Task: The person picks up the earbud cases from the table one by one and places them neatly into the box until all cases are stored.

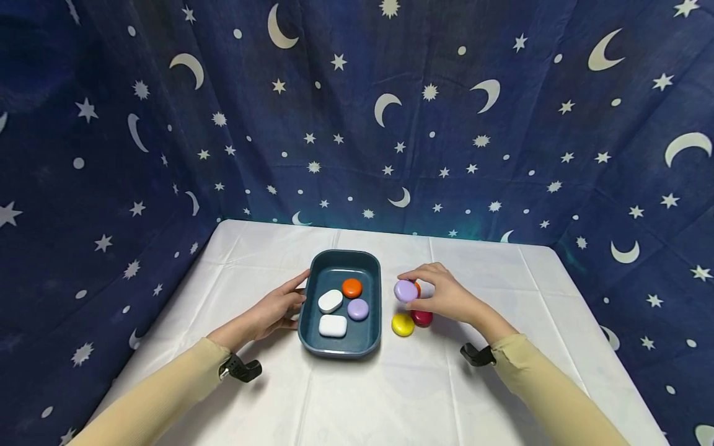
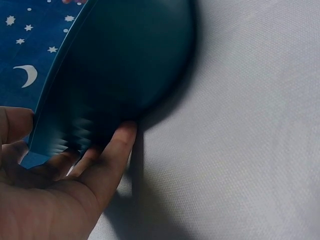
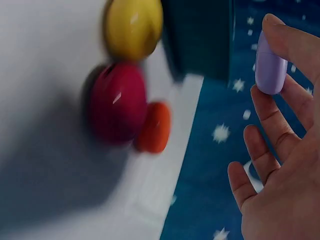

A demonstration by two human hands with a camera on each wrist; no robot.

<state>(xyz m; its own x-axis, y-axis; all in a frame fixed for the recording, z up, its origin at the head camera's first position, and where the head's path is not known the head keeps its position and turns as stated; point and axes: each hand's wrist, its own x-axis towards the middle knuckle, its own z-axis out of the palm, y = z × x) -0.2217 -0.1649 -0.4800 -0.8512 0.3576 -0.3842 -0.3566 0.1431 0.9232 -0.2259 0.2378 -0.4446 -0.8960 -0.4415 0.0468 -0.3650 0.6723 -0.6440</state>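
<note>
R hand (image 1: 443, 296): thumb + index pinching a round lilac pc (image 1: 405, 291), gap only as wide as the pc; other fingers loosely bent, spread, not on it. Pc is held clear of table, at R fingertips.

L hand (image 1: 279, 310): fingers spread, fairly straight, tips on outer wall of dk teal tray (image 1: 340, 269); nothing pinched there. Tray sits just R of L fingertips, L of R fingertips.

Below R fingers, nr side of thumb: yellow pc (image 1: 403, 324), w/ red pc (image 1: 422, 319) just beside it, to its R. Orange pc (image 3: 155, 127) beside red; head view has it mostly hidden behind R fingers + held pc. Red/orange contact: can't tell.

In tray, going R from L fingertips: white oval pc (image 1: 331, 301) closest, white rect. pc (image 1: 333, 326) nr side of it, then orange disc (image 1: 351, 288) on far side, lilac disc (image 1: 357, 309) nr R wall.
</note>
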